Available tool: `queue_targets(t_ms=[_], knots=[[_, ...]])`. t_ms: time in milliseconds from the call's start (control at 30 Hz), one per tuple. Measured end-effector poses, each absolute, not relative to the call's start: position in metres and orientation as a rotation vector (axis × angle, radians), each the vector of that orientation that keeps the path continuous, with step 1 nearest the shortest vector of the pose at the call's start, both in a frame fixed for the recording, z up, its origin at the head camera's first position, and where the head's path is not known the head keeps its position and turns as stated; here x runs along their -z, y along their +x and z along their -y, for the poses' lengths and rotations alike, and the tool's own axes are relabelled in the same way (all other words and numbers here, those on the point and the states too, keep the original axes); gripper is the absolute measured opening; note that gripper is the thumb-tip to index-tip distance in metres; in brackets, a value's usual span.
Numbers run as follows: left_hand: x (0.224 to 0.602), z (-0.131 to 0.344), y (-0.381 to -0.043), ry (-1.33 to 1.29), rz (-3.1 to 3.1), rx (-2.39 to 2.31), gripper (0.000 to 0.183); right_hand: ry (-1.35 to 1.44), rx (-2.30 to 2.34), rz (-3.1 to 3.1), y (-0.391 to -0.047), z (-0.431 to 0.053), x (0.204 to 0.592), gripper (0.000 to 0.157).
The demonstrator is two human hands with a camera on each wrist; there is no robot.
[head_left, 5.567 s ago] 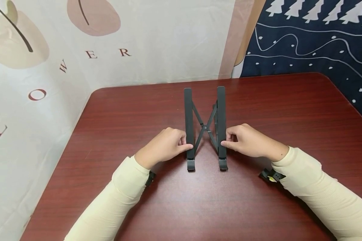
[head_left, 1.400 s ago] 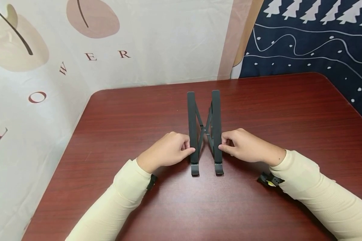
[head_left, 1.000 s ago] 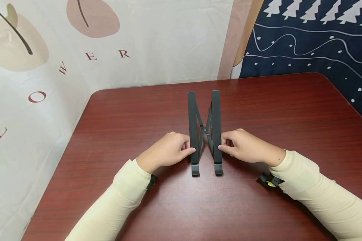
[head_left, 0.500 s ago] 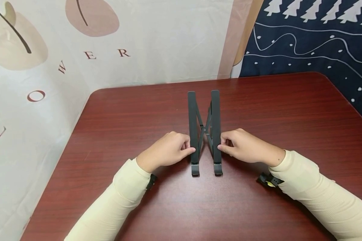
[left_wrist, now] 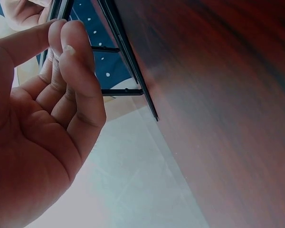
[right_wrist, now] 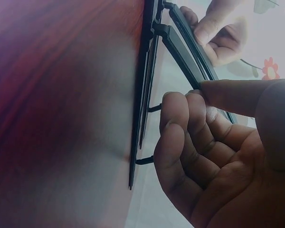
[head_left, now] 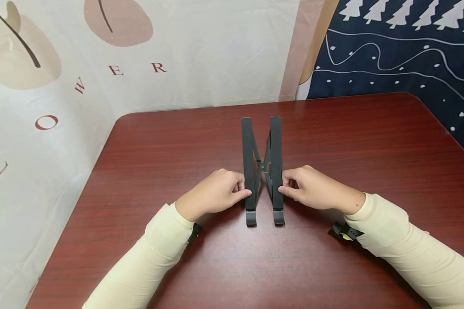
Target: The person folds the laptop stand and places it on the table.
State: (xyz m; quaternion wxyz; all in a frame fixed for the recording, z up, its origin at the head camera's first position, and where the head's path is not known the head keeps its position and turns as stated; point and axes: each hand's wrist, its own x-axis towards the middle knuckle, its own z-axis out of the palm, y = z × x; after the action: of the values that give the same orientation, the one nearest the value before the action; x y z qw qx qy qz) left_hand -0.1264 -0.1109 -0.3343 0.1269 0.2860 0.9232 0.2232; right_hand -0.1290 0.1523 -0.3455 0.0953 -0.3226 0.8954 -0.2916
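Observation:
A black folding laptop stand (head_left: 276,163) stands on the table in the head view, its two long side bars tilted up toward the back. Thin crossed braces join the bars in an X, and each bar ends in a small lip at the front. My left hand (head_left: 216,191) pinches the left bar near its lower end, thumb on top. On the opposite side my right hand (head_left: 313,186) pinches the right bar at about the same height. Both wrist views show curled fingers with the thumb against a bar; the left fingertips (left_wrist: 76,38) partly cover the stand there.
The dark red wooden table (head_left: 170,150) has rounded back corners. A pale printed cloth (head_left: 216,51) hangs behind it and on the left, and a navy cloth with white trees (head_left: 390,64) on the right. Black straps (head_left: 344,231) sit at both wrists.
The two bars have come clearly closer together since the earliest frame, and the X brace has narrowed. Both hands have moved inward with them; over the last second the movement is slight.

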Motion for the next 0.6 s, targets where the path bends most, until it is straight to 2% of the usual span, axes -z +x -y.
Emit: queue_targets(t_ms=[600], knots=[[0.3334,0.1099,-0.1261,0.846,-2.68,-0.654,0.03,-0.95,0.879,-2.624,-0.1283,-0.1519,0.3451,0.027]])
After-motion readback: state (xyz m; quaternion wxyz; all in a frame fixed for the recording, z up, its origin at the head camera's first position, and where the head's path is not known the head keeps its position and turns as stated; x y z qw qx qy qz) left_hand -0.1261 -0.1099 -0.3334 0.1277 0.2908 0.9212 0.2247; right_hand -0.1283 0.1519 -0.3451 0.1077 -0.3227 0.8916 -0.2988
